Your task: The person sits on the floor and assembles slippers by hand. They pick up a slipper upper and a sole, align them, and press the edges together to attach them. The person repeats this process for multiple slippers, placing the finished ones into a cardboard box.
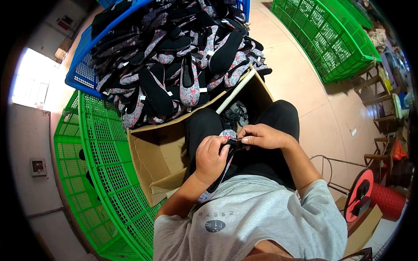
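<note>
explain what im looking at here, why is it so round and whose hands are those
The picture comes from a wide fisheye camera worn on a person's head, looking down, so straight edges bend. The hands are that person's own, sitting with legs in black trousers. The left hand and right hand together hold a flowered cloth shoe over the lap. In front is an open cardboard box, and beyond it a blue crate heaped with shoes of the same kind. Green crates stand on the floor at the left and far right.
</note>
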`<action>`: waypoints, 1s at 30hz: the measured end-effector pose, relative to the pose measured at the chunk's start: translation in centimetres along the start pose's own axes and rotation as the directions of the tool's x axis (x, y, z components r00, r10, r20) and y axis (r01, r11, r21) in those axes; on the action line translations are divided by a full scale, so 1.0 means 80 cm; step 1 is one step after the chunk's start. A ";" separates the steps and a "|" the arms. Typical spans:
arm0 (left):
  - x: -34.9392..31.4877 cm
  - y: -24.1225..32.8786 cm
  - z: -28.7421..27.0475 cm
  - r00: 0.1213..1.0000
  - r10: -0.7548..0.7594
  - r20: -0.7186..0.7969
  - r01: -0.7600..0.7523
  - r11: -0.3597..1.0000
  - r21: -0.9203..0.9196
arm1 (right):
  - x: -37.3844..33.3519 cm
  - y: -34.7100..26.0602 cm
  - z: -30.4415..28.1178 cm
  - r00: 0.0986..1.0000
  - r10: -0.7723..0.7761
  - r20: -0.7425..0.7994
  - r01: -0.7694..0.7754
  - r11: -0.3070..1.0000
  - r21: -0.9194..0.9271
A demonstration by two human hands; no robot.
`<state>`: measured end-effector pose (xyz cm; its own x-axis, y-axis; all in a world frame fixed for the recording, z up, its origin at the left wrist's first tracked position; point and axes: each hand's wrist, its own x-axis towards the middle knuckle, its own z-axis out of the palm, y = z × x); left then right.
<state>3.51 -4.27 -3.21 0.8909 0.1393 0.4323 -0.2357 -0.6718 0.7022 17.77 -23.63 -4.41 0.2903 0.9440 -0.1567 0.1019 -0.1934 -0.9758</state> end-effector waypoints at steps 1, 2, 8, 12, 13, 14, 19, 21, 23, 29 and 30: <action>0.000 0.000 0.000 1.000 0.002 0.001 -0.002 1.000 -0.001 | 0.000 -0.004 -0.001 1.000 0.013 0.005 -0.013 0.999 -0.034; 0.000 0.000 0.000 1.000 0.005 0.002 -0.005 1.000 -0.003 | 0.000 -0.008 -0.002 1.000 0.028 0.009 -0.027 0.997 -0.069; 0.002 0.003 0.000 1.000 0.019 0.010 -0.019 1.000 -0.009 | -0.001 -0.029 -0.007 0.999 0.036 0.016 -0.032 0.971 -0.235; 0.002 0.003 -0.001 1.000 0.017 0.016 -0.016 1.000 -0.010 | -0.002 -0.028 -0.009 1.000 -0.003 0.011 0.006 0.970 -0.242; 0.002 0.003 -0.001 1.000 0.018 0.018 -0.018 1.000 -0.011 | -0.002 -0.027 -0.009 1.000 -0.002 0.013 0.005 0.972 -0.237; 0.002 0.003 -0.001 1.000 0.018 0.020 -0.018 1.000 -0.011 | -0.001 -0.026 -0.009 1.000 0.000 0.016 0.004 0.973 -0.230; 0.001 0.004 0.000 0.999 0.028 0.016 -0.028 1.000 -0.004 | 0.001 -0.024 -0.007 0.999 0.030 0.012 -0.027 0.979 -0.200; 0.001 0.003 0.001 0.999 0.029 0.018 -0.029 1.000 -0.008 | 0.002 -0.022 -0.007 0.999 0.035 0.011 -0.033 0.983 -0.181; 0.000 0.002 0.002 0.999 0.032 0.019 -0.031 0.999 -0.014 | 0.003 -0.027 -0.008 0.999 0.043 0.017 -0.039 0.983 -0.182; 0.000 0.004 0.003 0.999 0.011 0.044 -0.010 1.000 -0.026 | 0.006 -0.034 -0.012 0.996 0.079 0.030 -0.072 0.978 -0.197; 0.000 0.003 0.004 0.999 0.013 0.046 -0.012 1.000 -0.024 | 0.006 -0.034 -0.012 0.996 0.085 0.027 -0.078 0.977 -0.196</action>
<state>3.53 -4.66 -3.21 0.9047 0.0971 0.4148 -0.2555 -0.6555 0.7107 18.53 -22.92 -1.69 0.2718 0.9312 -0.2430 0.2638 -0.3150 -0.9117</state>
